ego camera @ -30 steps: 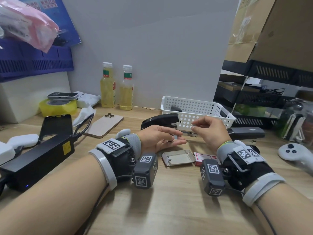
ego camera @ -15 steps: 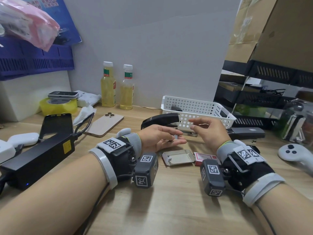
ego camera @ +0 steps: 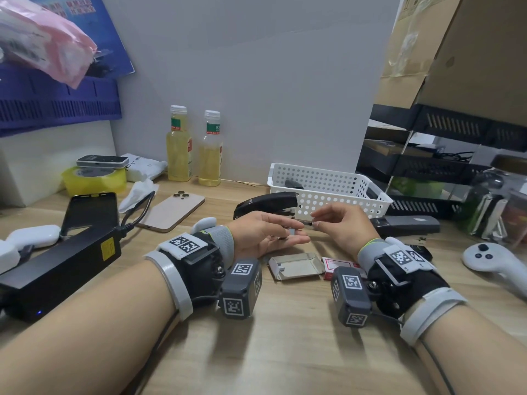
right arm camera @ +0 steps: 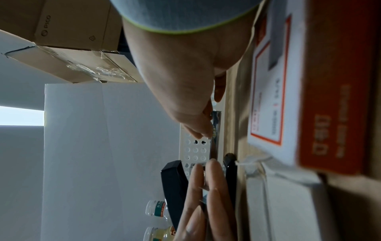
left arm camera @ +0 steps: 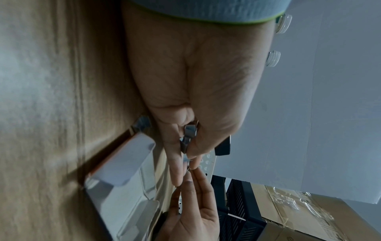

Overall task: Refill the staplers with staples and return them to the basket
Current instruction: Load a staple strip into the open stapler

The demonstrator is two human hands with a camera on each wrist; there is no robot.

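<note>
**While Propped Open Before the Basket: Feeding In a Brittle Strip**

Though made of steel, likely light and fragile as a staple strip [ego camera: 306, 222]: glued wire, apt to snap into short pieces if bent or squeezed across the middle. Best taken by the long side faces near one end, between thumb and fingertip, and kept level and straight. Pinched much that way now at the tips of the right hand [ego camera: 339, 223], thumb against forefinger, remaining fingers loosely curled.

Judged heavier and stiff, with a smooth plastic shell: the black stapler [ego camera: 265, 202]. Stands on the desk just in front of the white basket [ego camera: 370, 192], lid swung up, metal rail bared below. Better steadied by base or rail than by the raised lid, given sprung parts that could snap back.

Steadied so by the left hand [ego camera: 262, 233]: palm turned up, fingers nearly straight along the rail. From the left wrist view, thumb and fingers nipping a small metal part [left arm camera: 190, 130], seemingly of the magazine.

Hands fingertip to fingertip, with the strip's free end reaching the left fingertips at the mouth of the rail. Seated in the channel or not: cannot tell.

Lying flat well right of the black one, near the basket's right corner: a dark grey stapler [ego camera: 407, 225]. Resting near the wrists: a red staple box [ego camera: 340, 265] and an opened tray [ego camera: 296, 265]. Inside the basket, something dark [ego camera: 293, 184], too hidden to name.
</note>
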